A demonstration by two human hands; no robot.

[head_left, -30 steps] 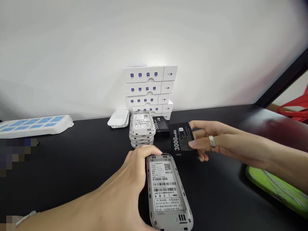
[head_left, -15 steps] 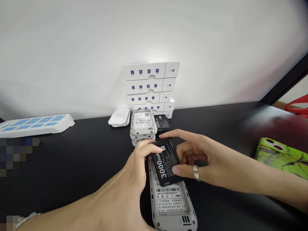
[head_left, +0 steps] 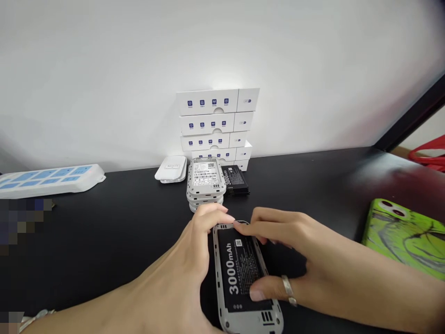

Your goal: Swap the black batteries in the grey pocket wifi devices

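In front of me lies an open-backed grey device (head_left: 255, 324) with rounded ends, resembling a pocket Wi-Fi router. A black battery (head_left: 239, 260) marked 3000mAh sits in its recess, covering most of the inside. My left hand (head_left: 184, 273) spans the device's left side, its fingertips at the far edge; its thumb tip is out of view. My right hand (head_left: 292, 250) has its thumb on the battery's lower right and its index fingertip at the battery's far end. A ring (head_left: 289, 290) is on the right thumb.
Beyond the hands stand stacked similar devices (head_left: 206, 178), a pile of black batteries (head_left: 236, 180), white covers (head_left: 171, 168) and stacked white boxes (head_left: 208, 103). A power strip (head_left: 52, 180) lies at left. A phone in a green case (head_left: 403, 236) lies at right on the black table (head_left: 306, 181).
The battery, tilted above the device before, now lies flat in the recess. My right hand has come down and toward me with it. My left hand has stayed almost still.
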